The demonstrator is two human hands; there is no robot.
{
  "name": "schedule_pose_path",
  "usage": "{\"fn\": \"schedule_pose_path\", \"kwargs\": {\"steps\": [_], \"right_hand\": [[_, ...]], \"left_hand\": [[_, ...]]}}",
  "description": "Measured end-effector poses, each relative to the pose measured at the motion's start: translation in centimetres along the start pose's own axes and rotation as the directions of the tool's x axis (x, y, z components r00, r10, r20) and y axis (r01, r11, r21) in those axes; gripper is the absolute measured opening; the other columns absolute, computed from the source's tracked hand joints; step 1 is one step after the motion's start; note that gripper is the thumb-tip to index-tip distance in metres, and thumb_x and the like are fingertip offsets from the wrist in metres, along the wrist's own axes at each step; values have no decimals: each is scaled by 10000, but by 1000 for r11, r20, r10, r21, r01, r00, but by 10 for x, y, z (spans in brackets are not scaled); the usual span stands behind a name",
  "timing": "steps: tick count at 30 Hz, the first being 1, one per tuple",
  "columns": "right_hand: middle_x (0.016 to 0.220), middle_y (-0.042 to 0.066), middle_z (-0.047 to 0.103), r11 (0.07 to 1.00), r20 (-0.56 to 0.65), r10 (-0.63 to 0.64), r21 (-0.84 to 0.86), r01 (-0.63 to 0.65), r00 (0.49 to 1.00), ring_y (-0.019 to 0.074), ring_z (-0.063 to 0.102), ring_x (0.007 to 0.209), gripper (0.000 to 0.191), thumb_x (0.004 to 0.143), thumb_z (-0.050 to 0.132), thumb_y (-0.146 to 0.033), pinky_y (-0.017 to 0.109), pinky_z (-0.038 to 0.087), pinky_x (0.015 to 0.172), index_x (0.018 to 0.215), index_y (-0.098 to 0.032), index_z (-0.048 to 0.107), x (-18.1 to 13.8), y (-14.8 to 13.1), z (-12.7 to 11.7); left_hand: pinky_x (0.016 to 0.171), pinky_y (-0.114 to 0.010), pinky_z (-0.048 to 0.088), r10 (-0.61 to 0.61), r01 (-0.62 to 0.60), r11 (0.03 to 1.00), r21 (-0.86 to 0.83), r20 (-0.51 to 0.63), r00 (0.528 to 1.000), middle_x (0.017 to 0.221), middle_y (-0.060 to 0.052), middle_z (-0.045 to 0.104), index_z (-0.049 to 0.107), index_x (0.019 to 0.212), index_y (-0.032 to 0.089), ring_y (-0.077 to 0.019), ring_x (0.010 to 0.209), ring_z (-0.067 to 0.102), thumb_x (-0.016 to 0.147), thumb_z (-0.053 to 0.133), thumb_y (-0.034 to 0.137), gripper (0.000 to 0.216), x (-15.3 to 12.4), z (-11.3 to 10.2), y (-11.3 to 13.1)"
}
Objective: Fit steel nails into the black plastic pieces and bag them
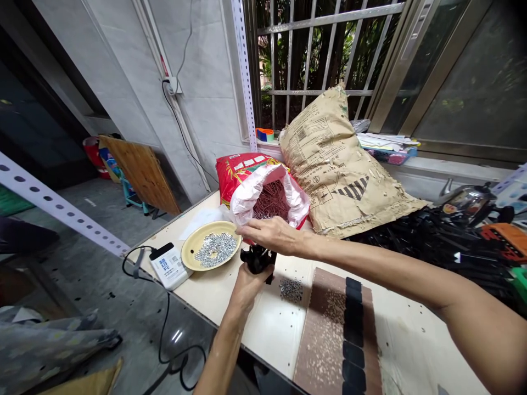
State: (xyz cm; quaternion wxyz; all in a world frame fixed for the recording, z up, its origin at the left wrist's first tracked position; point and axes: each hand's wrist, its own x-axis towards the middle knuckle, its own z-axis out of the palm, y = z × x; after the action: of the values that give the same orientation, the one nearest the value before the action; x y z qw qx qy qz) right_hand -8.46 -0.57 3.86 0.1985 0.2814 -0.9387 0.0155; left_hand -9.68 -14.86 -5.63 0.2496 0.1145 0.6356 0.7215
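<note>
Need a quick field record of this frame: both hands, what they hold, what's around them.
left hand: grips a black part from below
right hand: above the black part, fingertips at the white bag's mouth; grip unclear
white bag: open, filled with thin dark red pins
yellow plate: holds small silvery pieces
table: loose metal pieces, brown mat
behind: brown paper sack
</note>
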Motion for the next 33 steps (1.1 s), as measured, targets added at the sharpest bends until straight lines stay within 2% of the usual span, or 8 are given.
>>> {"fn": "schedule_pose_path", "kwargs": {"steps": [5,10,13,16,23,28,30,33], "right_hand": [[941,34,607,996,-136,-59,51,67,989,92,570,830,268,984,318,-206,195,381,570,1174,-198,507,3,1,19],[655,-10,612,940,-221,335,9,-342,916,69,537,571,405,985,269,-436,203,273,486,995,-192,592,9,2,27],[569,-28,565,990,-219,112,-62,-129,969,56,477,488,414,984,272,-432,218,227,464,898,-193,599,7,10,26],[562,-31,542,986,-263,-101,-152,62,959,61,441,473,366,984,299,-405,230,242,465,906,-203,594,3,13,24],[563,-31,527,981,-305,-145,-170,96,941,91,476,513,376,942,373,-491,243,290,487,858,-212,609,7,1,30],[952,62,617,979,-482,200,125,-158,853,139,550,875,359,982,313,-393,270,397,749,1136,-157,536,-3,25,17],[941,63,608,942,-350,334,146,-302,875,136,539,853,280,980,352,-298,262,389,729,1050,-149,578,-17,40,23],[794,36,596,956,58,292,-52,-289,955,142,507,749,215,932,463,-200,271,356,668,801,-158,628,-43,52,51]], "left_hand": [[525,-293,506,-80,80,997,1,-31,996,638,-12,627,609,757,115,-134,508,555,486,817,262,371,2,-2,-7],[589,-259,494,-20,21,1000,-21,40,999,723,-17,657,626,791,133,-141,618,586,528,799,232,330,2,4,-7],[593,-249,479,-32,30,999,28,77,997,704,-32,668,637,774,120,-147,624,590,543,791,221,295,1,11,-9],[536,-267,472,-90,87,995,43,79,993,599,-21,641,619,712,112,-144,518,567,548,787,233,263,-1,19,-13],[501,-292,499,-99,100,992,-74,12,995,591,-3,629,623,782,98,-144,475,566,496,824,239,377,3,26,-14],[565,-288,533,-14,0,989,-149,-87,996,733,-17,666,643,854,119,-141,574,602,499,832,244,421,2,10,-9],[594,-280,542,43,-65,985,-161,-136,990,808,-21,670,655,877,132,-131,614,601,511,829,246,421,1,2,-7],[586,-271,548,83,-112,981,-162,-174,981,843,-21,658,661,883,138,-123,635,588,523,826,248,412,2,-8,-7]]}}
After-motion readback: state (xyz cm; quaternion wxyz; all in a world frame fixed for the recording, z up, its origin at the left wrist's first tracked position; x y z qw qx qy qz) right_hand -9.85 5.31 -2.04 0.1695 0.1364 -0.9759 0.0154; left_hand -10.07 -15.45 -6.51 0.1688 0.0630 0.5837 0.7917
